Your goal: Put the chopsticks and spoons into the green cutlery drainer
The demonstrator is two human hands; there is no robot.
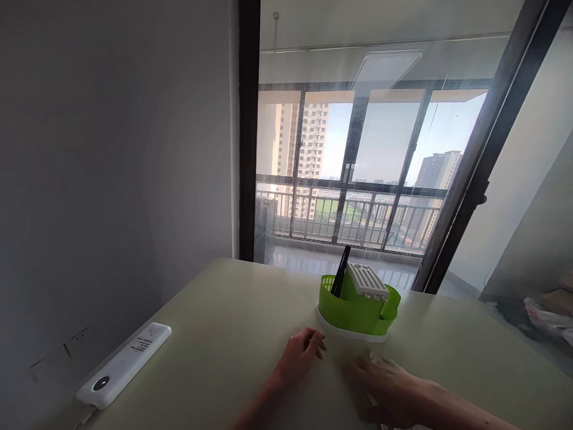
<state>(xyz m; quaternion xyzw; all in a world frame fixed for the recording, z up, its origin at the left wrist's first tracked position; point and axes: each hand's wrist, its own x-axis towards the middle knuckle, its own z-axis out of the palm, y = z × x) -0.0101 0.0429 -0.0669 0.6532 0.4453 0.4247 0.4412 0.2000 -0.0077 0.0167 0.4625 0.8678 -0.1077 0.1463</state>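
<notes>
On the pale tabletop (233,316) rests my left hand (302,349), its fingers loosely curled, with nothing visible in them. It lies just in front of a green plastic holder (353,313) on a white base, the nearest thing to it. My right hand (387,385) is over the table to the right of the left one, smeared by motion. Bits of something white show at its edges, but its fingers and whatever they may hold cannot be made out. A black stick-like object (341,272) leans inside the holder, and a white slotted piece (367,280) sits on top.
A long white power strip-like device (125,364) with a dark round button and a cable lies along the table's left edge. Behind the table stands a dark-framed glass door (249,131), and a grey wall (116,149) rises on the left.
</notes>
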